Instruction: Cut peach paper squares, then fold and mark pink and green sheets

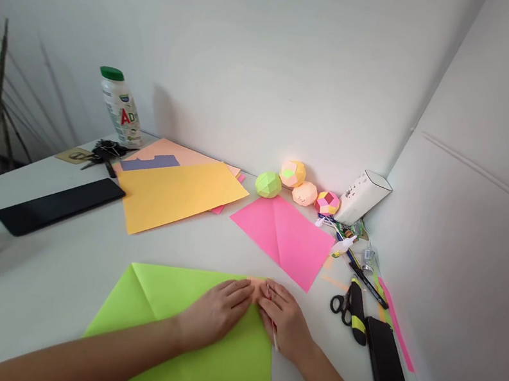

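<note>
A lime green paper sheet (pixel 206 364) lies on the white table (pixel 76 265) in front of me, with a fold line near its top left corner. My left hand (pixel 215 311) lies flat on the sheet, fingers stretched toward its top right corner. My right hand (pixel 284 319) presses that same corner with its fingertips, and a thin pink and white stick lies across the back of its fingers. Both sets of fingertips meet at the corner.
A pink creased sheet (pixel 286 235) and an orange sheet (pixel 176 193) lie further back. Several paper balls (pixel 292 184) sit by the wall near a white box (pixel 361 195). Scissors (pixel 352 307), pens and a black case (pixel 390 372) lie right. A black phone (pixel 59 205) and a bottle (pixel 119 106) stand left.
</note>
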A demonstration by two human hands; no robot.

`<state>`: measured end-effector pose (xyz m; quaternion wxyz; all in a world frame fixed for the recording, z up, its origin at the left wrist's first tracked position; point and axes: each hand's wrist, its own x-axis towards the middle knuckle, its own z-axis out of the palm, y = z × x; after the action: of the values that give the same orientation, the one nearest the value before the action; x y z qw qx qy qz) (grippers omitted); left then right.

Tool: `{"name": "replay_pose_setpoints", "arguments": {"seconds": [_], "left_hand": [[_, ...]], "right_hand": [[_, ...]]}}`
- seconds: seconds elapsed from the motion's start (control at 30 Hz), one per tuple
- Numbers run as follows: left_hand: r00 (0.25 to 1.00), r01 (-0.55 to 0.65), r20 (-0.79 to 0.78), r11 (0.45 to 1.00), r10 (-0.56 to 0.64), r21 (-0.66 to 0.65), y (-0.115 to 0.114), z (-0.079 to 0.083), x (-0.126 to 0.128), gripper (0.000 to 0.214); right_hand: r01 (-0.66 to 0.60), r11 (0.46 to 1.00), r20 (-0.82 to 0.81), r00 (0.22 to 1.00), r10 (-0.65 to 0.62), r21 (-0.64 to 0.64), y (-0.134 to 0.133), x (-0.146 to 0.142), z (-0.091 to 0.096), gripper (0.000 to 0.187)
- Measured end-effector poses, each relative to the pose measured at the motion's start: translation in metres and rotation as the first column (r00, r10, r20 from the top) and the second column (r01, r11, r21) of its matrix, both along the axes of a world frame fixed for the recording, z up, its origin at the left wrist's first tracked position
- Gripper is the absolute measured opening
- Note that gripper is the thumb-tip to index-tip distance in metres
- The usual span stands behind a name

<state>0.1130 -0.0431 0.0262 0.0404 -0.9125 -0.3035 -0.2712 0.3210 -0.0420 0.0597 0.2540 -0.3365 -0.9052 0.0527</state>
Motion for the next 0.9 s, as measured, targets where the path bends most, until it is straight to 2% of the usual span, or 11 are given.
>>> {"name": "replay_pose_setpoints", "arguments": {"seconds": [0.17, 0.33, 0.53, 0.67, 0.9], "left_hand": [[0.998, 0.031, 0.062, 0.998, -0.027, -0.059, -0.001, 0.006, -0.001, 0.023], [0.999, 0.052, 0.017, 0.99, -0.05, -0.132, -0.004, 0.016, -0.005, 0.03], [0.997, 0.033, -0.06, 0.989, -0.042, -0.142, -0.002, 0.019, -0.008, 0.035], [0.999, 0.018, -0.041, 0.992, -0.024, -0.126, -0.001, 0.019, -0.01, 0.035], [0.998, 0.025, -0.06, 0.981, -0.037, -0.191, 0.001, 0.021, -0.014, 0.039]], "right_hand": [[0.04, 0.994, 0.072, 0.996, -0.048, 0.102, -0.002, 0.004, 0.002, 0.031], [0.062, 0.979, 0.162, 0.982, -0.094, 0.194, -0.006, 0.004, -0.001, 0.034], [0.039, 0.985, 0.225, 0.971, -0.077, 0.169, -0.004, 0.006, -0.006, 0.034], [0.041, 0.987, 0.203, 0.976, -0.073, 0.158, -0.002, 0.008, -0.008, 0.034], [0.037, 0.99, 0.246, 0.967, -0.07, 0.136, -0.002, 0.008, -0.008, 0.033]]}}
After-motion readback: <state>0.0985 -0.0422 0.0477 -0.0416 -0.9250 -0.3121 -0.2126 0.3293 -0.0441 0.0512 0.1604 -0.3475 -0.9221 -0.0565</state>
